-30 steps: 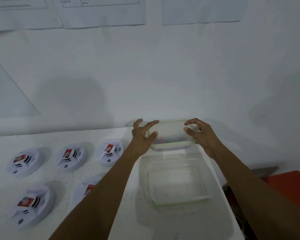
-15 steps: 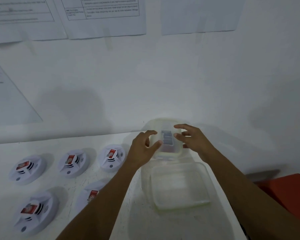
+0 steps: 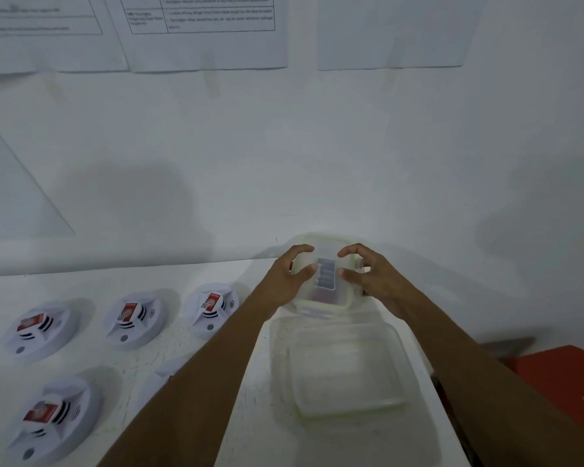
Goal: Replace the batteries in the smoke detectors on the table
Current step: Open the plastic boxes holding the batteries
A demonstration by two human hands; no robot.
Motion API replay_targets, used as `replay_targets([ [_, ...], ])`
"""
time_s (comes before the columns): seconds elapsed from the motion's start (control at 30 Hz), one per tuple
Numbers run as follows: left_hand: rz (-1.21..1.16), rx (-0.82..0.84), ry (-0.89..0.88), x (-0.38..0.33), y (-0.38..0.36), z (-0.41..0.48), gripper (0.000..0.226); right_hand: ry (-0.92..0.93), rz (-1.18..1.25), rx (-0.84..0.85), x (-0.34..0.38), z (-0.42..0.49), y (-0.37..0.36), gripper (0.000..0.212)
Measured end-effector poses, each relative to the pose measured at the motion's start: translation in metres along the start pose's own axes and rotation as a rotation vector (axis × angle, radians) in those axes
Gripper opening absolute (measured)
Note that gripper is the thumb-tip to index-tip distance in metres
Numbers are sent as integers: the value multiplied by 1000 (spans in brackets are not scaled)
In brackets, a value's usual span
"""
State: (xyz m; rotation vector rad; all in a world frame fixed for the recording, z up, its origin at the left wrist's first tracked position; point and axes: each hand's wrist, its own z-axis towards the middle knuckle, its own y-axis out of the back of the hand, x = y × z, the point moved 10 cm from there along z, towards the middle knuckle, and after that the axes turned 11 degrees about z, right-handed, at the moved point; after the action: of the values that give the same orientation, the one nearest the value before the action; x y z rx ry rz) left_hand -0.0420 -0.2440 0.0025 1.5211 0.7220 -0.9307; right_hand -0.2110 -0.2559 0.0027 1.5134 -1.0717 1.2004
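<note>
Head view, near right edge: a shallow clear tray (image 3: 348,365) lies flat on the counter (image 3: 236,433).
Smoke detectors (image 3: 49,412): five toward the left edge, one half hidden by a forearm; red batteries (image 3: 39,411) sit in the rest.
Progress: barely begun, none looks swapped.
Clear box (image 3: 321,303), far edge: open, holding a battery pack (image 3: 326,273).
Fingers: left hand (image 3: 284,281) and right hand (image 3: 375,278) curl claw-like over the box, thumbs flanking the pack; contact cannot be told.

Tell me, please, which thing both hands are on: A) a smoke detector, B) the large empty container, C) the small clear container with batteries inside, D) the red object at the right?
C: the left hand and the right hand both curl around the small clear container, and the batteries show through it.
</note>
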Motion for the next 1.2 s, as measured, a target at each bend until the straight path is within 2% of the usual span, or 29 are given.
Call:
replay_targets([
  [0.23, -136, 69, 9, 7, -4, -1, 29, -7, 159, 122, 4, 11, -10, 35],
  [0.5, -206, 153, 16, 9, -10, 7, 34, 41, -21, 75, 9, 11, 2, 30],
  [0.67, -257, 35, 27, 6, -2, 11, 17, 39, -92, 58, 6, 7, 8, 29],
  [0.83, -219, -65, 106, 12, 14, 1, 37, 48, -119, -33, 10, 5, 12, 31],
  [1.03, -59, -83, 159, 31, 25, -26, 56, 38, -309, -202, 11, -21, 19, 60],
  [1.2, -78, -156, 228, 38, 35, -42, 70, 26, -310, -219, 6, -47, 26, 51],
])
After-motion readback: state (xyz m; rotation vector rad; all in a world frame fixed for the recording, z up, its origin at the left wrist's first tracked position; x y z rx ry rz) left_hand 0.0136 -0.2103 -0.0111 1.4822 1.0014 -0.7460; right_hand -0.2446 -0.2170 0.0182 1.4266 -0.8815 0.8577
